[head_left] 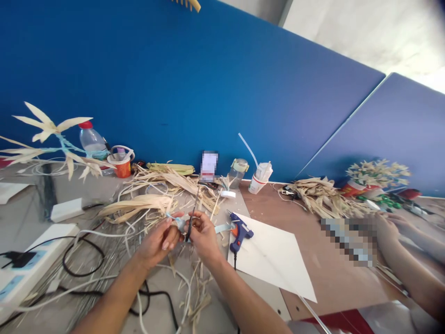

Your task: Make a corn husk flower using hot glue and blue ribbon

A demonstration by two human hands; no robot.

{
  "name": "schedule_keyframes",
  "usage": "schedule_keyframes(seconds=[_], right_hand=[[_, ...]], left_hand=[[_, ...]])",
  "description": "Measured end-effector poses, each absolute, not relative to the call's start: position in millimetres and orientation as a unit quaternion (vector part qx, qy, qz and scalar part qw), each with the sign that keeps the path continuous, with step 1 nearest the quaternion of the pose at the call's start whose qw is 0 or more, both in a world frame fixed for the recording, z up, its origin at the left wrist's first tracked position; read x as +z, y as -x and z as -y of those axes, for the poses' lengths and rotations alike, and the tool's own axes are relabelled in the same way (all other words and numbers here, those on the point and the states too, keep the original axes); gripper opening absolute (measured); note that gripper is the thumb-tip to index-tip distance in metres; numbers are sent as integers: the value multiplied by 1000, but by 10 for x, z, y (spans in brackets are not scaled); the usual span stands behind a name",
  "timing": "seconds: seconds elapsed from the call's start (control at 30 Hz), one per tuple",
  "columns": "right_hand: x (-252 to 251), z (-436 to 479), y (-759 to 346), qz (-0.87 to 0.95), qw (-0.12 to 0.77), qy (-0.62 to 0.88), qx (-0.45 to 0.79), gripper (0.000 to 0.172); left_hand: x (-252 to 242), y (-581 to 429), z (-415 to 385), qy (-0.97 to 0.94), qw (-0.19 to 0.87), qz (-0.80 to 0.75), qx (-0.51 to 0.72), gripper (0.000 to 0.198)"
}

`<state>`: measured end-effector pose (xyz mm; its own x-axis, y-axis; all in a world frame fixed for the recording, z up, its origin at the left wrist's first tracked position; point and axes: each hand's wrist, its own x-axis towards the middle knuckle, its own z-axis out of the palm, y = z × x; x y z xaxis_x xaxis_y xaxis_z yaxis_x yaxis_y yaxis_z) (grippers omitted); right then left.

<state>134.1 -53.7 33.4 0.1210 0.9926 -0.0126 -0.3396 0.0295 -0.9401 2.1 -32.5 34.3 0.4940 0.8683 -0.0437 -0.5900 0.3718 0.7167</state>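
Observation:
Just above the table, my left hand (pixel 162 243) is closed, its fingers pinching a pale blue-grey strip of tape (pixel 180 224). Close beside it, my right hand (pixel 206 237) is closed around dark-handled scissors (pixel 189 228), whose slim blades appear to point up and away. Fingers cover part of the tape and the handles. To the right of my hands, a blue glue gun (pixel 239 232) with an orange part lies on a white sheet (pixel 274 260). Dry corn husks (pixel 139 206) are spread beyond my hands.
A white power strip (pixel 45 255), tangled cables and thin wires cover the left. Behind stand a husk flower (pixel 52 127), bottle (pixel 91 139), red paper cup (pixel 122 165), phone (pixel 209 166), jar (pixel 238 171) and white cup (pixel 257 184). Another person's hands (pixel 387 232) are at right.

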Motion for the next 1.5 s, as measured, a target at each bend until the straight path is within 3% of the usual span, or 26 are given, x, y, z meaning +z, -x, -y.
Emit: schedule_keyframes(seconds=[0.13, 0.23, 0.4, 0.57, 0.73, 0.87, 0.93, 1.03, 1.1, 1.17, 1.3, 1.5], right_hand=[[334, 413, -1575, 463, 563, 593, 342, 34], [398, 337, -1741, 523, 423, 710, 206, 40], [410, 287, -1824, 571, 238, 778, 104, 45], [410, 311, -1821, 598, 152, 783, 85, 44], [463, 328, -1788, 634, 127, 753, 125, 55], [529, 344, -1770, 662, 98, 729, 144, 32], [575, 367, -1757, 661, 111, 730, 134, 25], [637, 418, -1722, 652, 250, 701, 142, 25], [650, 452, -1694, 630, 367, 650, 213, 22], [628, 480, -1667, 589, 426, 594, 346, 19], [518, 515, -1614, 477, 431, 494, 586, 26], [382, 527, -1545, 380, 460, 437, 673, 21]], left_hand=[[348, -12, 267, -292, 795, -207, 489, 22], [322, -16, 226, -273, 792, -220, 500, 20], [291, -3, 197, -269, 776, -244, 516, 15], [309, -31, 227, -304, 754, -282, 509, 18], [320, -93, 286, -385, 708, -348, 479, 21], [296, -112, 281, -419, 676, -351, 493, 14], [275, -108, 268, -425, 672, -343, 501, 13], [255, -95, 259, -418, 673, -341, 506, 15], [264, -87, 266, -410, 684, -340, 499, 15], [292, -84, 280, -403, 699, -335, 487, 15], [343, -94, 303, -400, 720, -316, 471, 15], [256, -107, 287, -425, 706, -340, 454, 19]])
